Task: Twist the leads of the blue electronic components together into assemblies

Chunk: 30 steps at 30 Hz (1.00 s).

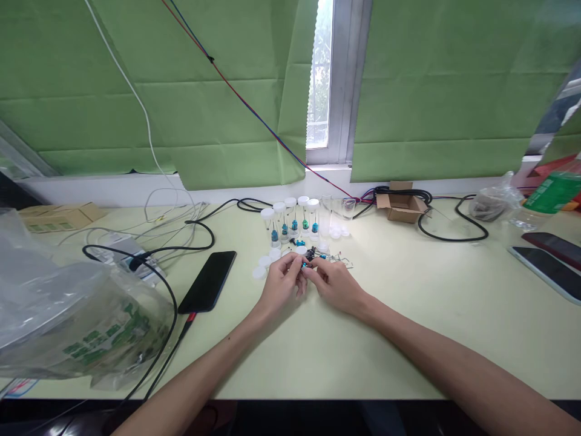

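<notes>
My left hand is closed in a pinch around a small shiny blue part, too small to name more exactly. Meeting it from the other side, my right hand has thumb and forefinger on the same part, and the fingers hide most of it. Just beyond the fingertips lie small black parts and thin metal hex keys. Clear vials with white caps stand behind, several with blue or green pieces inside. Loose white caps lie left of my left hand.
A black phone on a cable and a large plastic bag are at left. An open cardboard box and black cables stand at the back. Further right are two phones and a green-labelled bottle.
</notes>
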{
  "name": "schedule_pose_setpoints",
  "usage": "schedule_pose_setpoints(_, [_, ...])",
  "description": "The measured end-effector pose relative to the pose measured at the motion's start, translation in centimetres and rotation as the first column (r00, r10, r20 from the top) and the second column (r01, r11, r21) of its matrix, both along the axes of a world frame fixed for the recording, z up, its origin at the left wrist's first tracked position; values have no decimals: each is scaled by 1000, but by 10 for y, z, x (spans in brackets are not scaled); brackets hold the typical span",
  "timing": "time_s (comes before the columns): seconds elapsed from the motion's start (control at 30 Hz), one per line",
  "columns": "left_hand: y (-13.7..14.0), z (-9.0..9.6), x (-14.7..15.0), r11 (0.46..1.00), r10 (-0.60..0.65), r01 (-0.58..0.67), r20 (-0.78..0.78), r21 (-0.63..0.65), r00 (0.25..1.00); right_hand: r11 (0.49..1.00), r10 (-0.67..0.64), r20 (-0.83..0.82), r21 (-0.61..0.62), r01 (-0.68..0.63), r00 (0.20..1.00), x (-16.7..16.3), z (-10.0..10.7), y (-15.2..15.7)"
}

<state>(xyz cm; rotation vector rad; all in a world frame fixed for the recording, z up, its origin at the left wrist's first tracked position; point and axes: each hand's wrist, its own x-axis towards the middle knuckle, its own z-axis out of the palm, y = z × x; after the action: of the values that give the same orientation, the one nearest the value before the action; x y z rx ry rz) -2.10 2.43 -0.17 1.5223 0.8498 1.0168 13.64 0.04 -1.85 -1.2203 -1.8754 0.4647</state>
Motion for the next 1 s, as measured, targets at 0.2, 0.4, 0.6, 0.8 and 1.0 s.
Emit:
schedule_pose_setpoints(0.2, [0, 1, 1, 1000, -3, 3, 2, -9, 1000, 1000, 8, 4, -1, -8, 1000, 0, 0, 1])
schedule_pose_setpoints(0.4, [-1, 2, 1, 1000, -6, 7, 8, -25, 1000, 1000, 23, 20, 6, -23, 1000, 1, 0, 0])
schedule_pose_setpoints(0.6, [-1, 3, 1, 999, -14, 14, 5, -32, 1000, 1000, 21, 29, 8, -22, 999, 1, 0, 0])
schedule_pose_setpoints(0.8, [-1, 2, 0, 999, -13, 12, -9, -34, 1000, 1000, 30, 43, 4, -30, 999, 1, 0, 0])
schedule_pose_setpoints(1.0, [-1, 4, 1, 999, -7, 7, -11, -42, 1000, 999, 45, 41, -2, -45, 998, 1, 1, -1])
